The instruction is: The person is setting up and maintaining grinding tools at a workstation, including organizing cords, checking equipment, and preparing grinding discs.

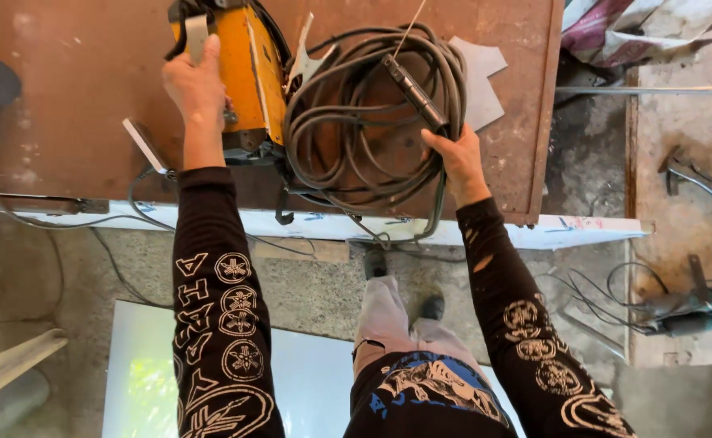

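Welder and coiled cable on rusty steel table

Orange box-shaped welding machine (pixel 250 69) at the far middle of a rust-brown steel table (pixel 72 105), a thick coil of dark cable (pixel 356 122) just beside it to the right, touching its lower end. Probably heavy and rigid, that box: sheet-metal sides, hard edges, best taken by the strap or handle on top, not by the smooth flanks. Cable likely weighty too, rubbery and floppy, prone to spilling loose loops unless gripped across several turns at once.

Left hand (pixel 197 85) stretched forward over the near-left corner of the machine, fingers curled around what looks like a grey strap (pixel 197 36) there; closed, though the grip itself partly hidden behind the knuckles. Forearm straight out from the body, sleeve dark with pale printed emblems.

Right hand (pixel 457 158) at the near-right rim of the coil, fingers wrapped around the black electrode holder (pixel 413 89) and some of the loops, thumb on the outside. A thin welding rod (pixel 408 28) sticking up and away from the holder. Wrist bent slightly inward, elbow out to the right.

Grey sheet offcut (pixel 481 77) under the coil's far-right side. Off to the right, a concrete ledge with a clamp tool (pixel 696 174) and a power tool (pixel 688 312) among thin wires.
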